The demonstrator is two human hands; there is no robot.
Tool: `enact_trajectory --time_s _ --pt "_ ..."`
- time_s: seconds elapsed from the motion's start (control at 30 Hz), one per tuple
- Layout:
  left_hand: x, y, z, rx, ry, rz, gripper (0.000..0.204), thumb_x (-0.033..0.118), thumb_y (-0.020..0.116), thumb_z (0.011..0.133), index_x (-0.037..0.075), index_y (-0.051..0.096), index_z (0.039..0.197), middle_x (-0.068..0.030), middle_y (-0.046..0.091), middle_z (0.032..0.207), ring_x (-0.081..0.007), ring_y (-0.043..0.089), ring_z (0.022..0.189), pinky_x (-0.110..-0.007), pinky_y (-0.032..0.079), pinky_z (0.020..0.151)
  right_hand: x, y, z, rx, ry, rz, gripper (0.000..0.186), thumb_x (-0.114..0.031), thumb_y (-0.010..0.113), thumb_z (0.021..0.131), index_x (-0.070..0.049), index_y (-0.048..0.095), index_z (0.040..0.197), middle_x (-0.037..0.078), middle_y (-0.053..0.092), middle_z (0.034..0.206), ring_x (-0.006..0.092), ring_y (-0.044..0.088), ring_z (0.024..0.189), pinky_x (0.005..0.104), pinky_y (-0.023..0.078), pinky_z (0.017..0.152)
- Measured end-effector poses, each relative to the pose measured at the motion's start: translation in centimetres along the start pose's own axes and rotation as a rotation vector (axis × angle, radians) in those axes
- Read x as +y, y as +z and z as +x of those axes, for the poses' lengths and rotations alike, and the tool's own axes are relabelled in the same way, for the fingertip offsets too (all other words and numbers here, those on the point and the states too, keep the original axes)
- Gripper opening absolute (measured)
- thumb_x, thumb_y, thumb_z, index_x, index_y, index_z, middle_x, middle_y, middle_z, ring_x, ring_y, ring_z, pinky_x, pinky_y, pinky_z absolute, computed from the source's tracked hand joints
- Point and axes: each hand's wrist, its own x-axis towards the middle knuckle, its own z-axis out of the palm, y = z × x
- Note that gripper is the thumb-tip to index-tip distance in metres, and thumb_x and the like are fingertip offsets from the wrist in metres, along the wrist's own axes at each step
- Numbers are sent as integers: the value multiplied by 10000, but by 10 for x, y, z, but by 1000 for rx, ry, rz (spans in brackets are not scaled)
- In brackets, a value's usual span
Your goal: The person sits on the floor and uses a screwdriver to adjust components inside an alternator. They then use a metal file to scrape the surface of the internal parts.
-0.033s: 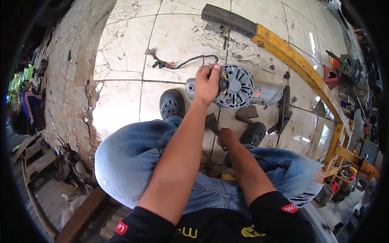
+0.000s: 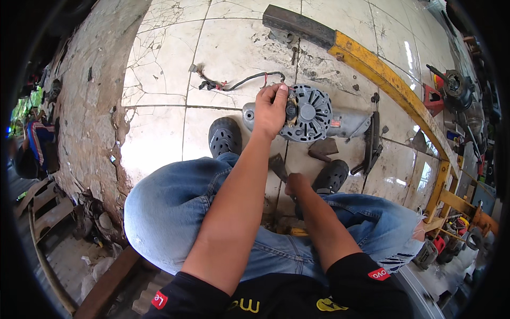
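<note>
**Workshop floor: alternator under the hands**

Floor (image 2: 159, 133): pale cracked tiles, stained, filling most of the view; a rough concrete kerb (image 2: 90, 106) runs down its left side.

Beam (image 2: 382, 74): long yellow steel bar, dark at its far end, lying diagonally across the tiles at upper right and curving down the right edge.

Legs (image 2: 175, 212): blue jeans, knees spread, the person seated low; two black perforated clogs (image 2: 224, 136) rest on the tiles, one either side of the work.

Alternator (image 2: 308, 114): grey metal body lying on its side on the floor between the clogs, just ahead of them, its finned round end facing up. A grey cylindrical housing (image 2: 348, 122) continues from it to the right.

Left hand (image 2: 272, 109): laid over the left part of the alternator's face, fingers curled and gripping it.

Right hand (image 2: 296, 186): lower, between the knees, closed around a flat dark metal tool (image 2: 278, 166) whose blade points up toward the alternator without touching it.

Bracket (image 2: 372, 143): dark slim metal piece on the tiles just right of the housing.

Wires (image 2: 239, 82): black and red leads lying loose on the floor, just beyond the alternator.

Clutter (image 2: 457, 90): red and grey machine parts beyond the beam at far right.
</note>
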Motion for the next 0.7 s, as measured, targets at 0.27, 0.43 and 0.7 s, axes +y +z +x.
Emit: enact_trajectory --time_s 0.27,0.43,0.7 --pt "-10 1 8 -125 -173 -226 481 440 669 974 46 731 1244 -227 473 1522 -315 439 1434 -359 333 1166 37 -164 -78 -88 28 -234 424 -163 704 782 -97 742 1199 166 703 1271 320 672 1193 438 558 976" --pt "-10 3 12 -92 -114 -180 469 427 656 984 33 731 1227 -198 446 1493 -280 407 1402 -349 324 1144 94 -235 -165 -83 30 -432 413 -208 674 817 -121 702 1219 178 724 1161 361 682 1115 445 552 924" --pt "-11 2 17 -125 -182 -260 474 438 678 965 75 734 1264 -300 368 1594 -324 291 1538 -381 276 1200 80 -280 -247 546 -150 216 287 -254 643 938 -34 645 1122 234 684 942 419 682 957 476 503 824"
